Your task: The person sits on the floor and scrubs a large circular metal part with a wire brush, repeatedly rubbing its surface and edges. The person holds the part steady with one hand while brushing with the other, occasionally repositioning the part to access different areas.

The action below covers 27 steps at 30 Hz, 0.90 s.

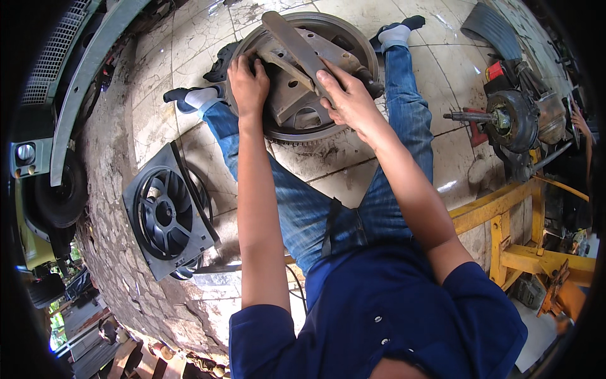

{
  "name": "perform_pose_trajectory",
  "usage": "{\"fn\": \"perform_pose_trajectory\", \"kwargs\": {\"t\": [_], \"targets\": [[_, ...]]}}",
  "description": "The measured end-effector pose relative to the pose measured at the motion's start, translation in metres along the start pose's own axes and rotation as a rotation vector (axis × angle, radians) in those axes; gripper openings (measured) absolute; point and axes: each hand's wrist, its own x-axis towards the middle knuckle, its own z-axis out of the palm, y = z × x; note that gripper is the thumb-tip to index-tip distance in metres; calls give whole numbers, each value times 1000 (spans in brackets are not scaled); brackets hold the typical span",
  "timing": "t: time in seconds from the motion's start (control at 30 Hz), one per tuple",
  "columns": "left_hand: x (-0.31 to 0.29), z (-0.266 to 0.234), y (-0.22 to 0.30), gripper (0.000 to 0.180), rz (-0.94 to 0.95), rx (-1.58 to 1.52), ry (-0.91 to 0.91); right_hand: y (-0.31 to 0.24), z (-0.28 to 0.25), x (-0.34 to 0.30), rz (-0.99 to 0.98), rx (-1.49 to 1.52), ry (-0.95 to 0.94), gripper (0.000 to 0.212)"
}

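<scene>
Between my outstretched legs lies a large round toothed flywheel, with a metal plate with holes across its middle. My right hand is closed around the lower end of a long, flat brown-grey bar. The bar slants up and left over the plate, its rounded end near the far rim. On the left side of the wheel, my left hand has its fingers bent beside a narrow light-brown strip under the bar. What those fingers grip is hidden.
A black radiator fan leans at my left, near rough stonework. To my right stand a greasy mechanical assembly with a shaft and a yellow metal frame. A dark cloth lies behind the wheel. A vehicle's front is at far left.
</scene>
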Motion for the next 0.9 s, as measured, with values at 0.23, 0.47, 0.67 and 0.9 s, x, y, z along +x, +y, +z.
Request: {"fn": "perform_pose_trajectory", "kwargs": {"t": [0.23, 0.47, 0.67, 0.9], "targets": [[-1, -2, 3, 30, -14, -9, 13, 9, -9, -23, 54, 48, 31, 56], [0, 1, 0, 30, 0, -10, 11, 5, -8, -1, 26, 84, -41, 59], [-1, -1, 0, 30, 9, -9, 24, 16, -20, -17, 47, 99, 32, 60], [0, -1, 8, 28, 26, -18, 44, 11, -17, 7, -6, 73, 22, 58]]}}
